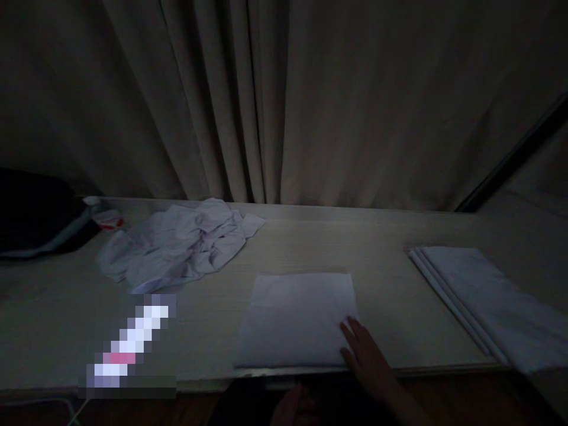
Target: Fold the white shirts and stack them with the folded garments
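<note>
One pale curtain (284, 100) fills the back, hanging in folds behind the long light table (390, 248); on the table's right lies a stack of folded cloths (488, 302); at the left sits a crumpled heap of cloth (177, 245); near the front edge lies a folded white cloth (297, 316), flat and squared; the right hand (366, 355) rests on its near right corner, fingers spread flat, gripping nothing; the left hand (293, 408) is low below the table edge, too dark to tell its state.
</note>
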`<action>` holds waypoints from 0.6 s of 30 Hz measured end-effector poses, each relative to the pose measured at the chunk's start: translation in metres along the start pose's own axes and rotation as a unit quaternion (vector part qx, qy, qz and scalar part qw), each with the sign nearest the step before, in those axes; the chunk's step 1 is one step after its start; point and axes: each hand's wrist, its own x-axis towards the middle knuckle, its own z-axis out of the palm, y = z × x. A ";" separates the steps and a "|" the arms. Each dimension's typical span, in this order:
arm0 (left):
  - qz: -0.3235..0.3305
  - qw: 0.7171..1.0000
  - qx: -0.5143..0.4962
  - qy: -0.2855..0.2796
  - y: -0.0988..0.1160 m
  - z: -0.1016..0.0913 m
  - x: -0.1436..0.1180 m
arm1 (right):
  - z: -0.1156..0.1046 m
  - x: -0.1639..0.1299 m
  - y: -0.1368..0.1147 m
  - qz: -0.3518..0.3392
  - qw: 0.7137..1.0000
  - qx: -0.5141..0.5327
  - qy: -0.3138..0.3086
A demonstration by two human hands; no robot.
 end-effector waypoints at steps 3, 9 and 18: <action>-0.043 0.996 -0.073 0.003 0.016 0.020 0.002 | 0.000 0.007 0.004 -0.012 1.000 -0.003 0.013; -0.034 0.991 -0.099 0.082 0.044 0.015 -0.013 | -0.014 -0.005 0.004 -0.033 0.999 -0.016 -0.007; 0.024 0.993 -0.018 0.113 0.056 0.021 -0.032 | -0.020 0.002 -0.085 -0.078 0.996 0.002 0.038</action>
